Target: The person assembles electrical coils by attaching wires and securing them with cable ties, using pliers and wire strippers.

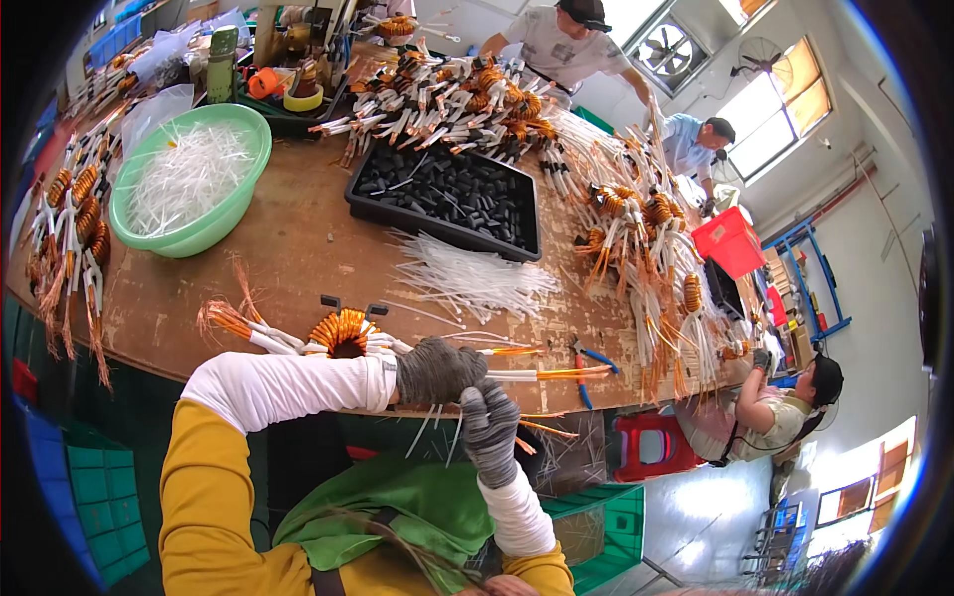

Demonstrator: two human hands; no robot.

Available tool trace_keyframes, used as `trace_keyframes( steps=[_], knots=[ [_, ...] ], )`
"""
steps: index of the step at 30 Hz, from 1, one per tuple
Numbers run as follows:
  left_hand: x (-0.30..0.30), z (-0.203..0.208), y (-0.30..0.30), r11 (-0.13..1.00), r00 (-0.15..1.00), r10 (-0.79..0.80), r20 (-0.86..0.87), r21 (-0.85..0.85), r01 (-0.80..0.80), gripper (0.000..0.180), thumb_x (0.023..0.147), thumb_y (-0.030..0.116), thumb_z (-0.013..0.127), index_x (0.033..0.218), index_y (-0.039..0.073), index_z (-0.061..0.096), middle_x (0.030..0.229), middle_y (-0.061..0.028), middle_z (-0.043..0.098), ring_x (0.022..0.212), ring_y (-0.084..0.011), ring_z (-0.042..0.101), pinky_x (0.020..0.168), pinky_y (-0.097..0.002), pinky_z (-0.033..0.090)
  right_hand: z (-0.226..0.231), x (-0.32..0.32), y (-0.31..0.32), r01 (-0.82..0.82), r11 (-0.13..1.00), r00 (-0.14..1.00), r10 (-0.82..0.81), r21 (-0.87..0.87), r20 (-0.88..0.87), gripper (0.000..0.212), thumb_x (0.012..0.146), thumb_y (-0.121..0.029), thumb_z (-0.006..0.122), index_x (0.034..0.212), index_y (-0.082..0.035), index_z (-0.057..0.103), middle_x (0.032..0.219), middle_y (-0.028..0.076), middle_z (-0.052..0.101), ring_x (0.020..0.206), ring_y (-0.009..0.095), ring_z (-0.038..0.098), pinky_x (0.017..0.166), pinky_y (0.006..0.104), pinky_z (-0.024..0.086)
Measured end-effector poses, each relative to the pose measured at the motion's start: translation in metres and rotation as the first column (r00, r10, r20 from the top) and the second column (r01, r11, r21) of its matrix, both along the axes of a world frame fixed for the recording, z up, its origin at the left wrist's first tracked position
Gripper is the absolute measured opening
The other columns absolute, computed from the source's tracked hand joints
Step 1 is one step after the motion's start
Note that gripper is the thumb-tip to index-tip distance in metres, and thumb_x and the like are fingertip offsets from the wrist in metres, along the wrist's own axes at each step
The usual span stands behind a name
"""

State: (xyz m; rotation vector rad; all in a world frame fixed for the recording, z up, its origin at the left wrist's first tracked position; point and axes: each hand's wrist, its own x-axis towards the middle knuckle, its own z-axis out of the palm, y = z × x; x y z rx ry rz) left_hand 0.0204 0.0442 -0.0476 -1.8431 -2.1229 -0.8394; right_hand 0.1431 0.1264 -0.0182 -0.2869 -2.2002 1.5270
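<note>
A copper-wound ring coil [324,332] with white-sleeved leads lies at the table's near edge. My left hand [437,371], in a grey knit glove, is closed around the white-sleeved wire leads [522,375] to the right of the coil. Their bare copper ends point right. Just below, my right hand [490,429], also gloved, has its fingers pinched together against the left; what they hold is hidden. Thin white strips [425,429] hang down beneath my hands. Two small black pieces [376,310] sit by the coil's far side.
Beyond my hands lie loose white cable ties [477,280] and a black tray [437,226] of short black sleeves. A green bowl [260,164] of white strips stands left. Blue-handled pliers [584,385] lie right. Coils are heaped behind [437,99]. Co-workers [566,50] stand and sit around the table.
</note>
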Motion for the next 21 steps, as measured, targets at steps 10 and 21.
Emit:
trace_keyframes(
  steps=[10,21],
  knots=[
    [-0.004,-0.013,0.003,0.992,0.992,-0.126,-0.026,-0.032,0.125,0.021,0.078,0.027,0.056,0.077,0.007,0.053,0.064,-0.0099,0.056,0.055,-0.0262,0.061,0.043,-0.0375,0.046,-0.002,0.008,-0.015,-0.021,0.896,0.999,0.039,0.444,-0.032,0.013,0.081,-0.009,0.056,0.071,-0.005,0.05,0.056,0.014,0.048,0.051,0.034,0.05,0.048,0.0389,0.039],
    [-0.002,-0.013,0.007,0.989,0.996,-0.09,0.011,-0.114,0.091,0.025,0.083,0.031,0.053,0.077,0.007,0.054,0.069,-0.0108,0.058,0.058,-0.0285,0.061,0.047,-0.0402,0.047,0.073,-0.13,0.095,-0.122,0.604,0.981,-0.047,0.787,0.188,0.032,0.071,-0.026,0.071,0.093,-0.006,0.058,0.106,0.013,0.053,0.092,0.028,0.056,0.078,0.0333,0.047]
  ],
)
